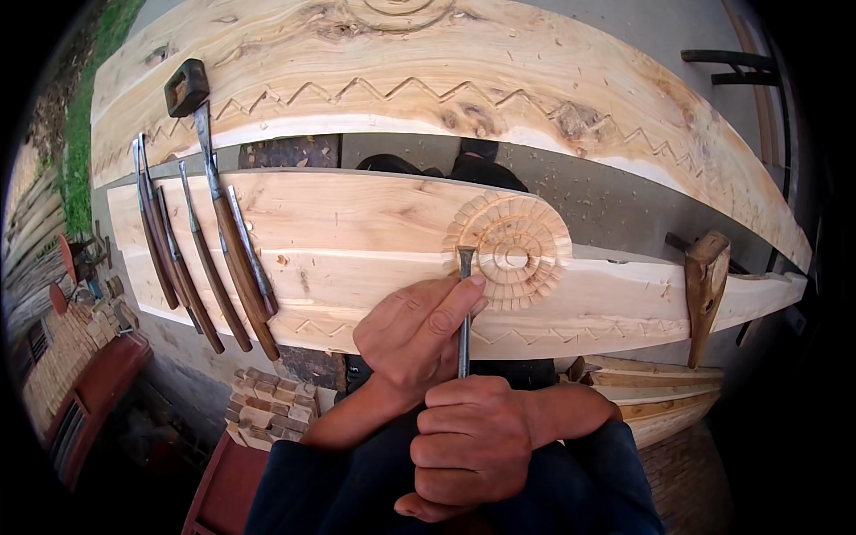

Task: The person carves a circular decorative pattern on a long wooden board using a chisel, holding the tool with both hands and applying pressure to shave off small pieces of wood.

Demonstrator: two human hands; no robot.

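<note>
A metal chisel (465, 339) rests its flared tip on the left part of a carved spiral rosette (526, 232) in a pale wooden board (357, 223). My left hand (410, 330) is closed on the chisel's shaft just below the tip, thumb along the metal. My right hand (468, 441) is wrapped in a fist round the chisel's lower end, near my body. A zigzag line is cut along the board's near edge.
Several wood-handled chisels (205, 267) lie across the board's left end. A wooden mallet (704, 285) lies at the right. A second carved board (401, 62) spans the far side. Stacked wood blocks (272, 410) sit at lower left, and dark metal supports (727, 62) stand at upper right.
</note>
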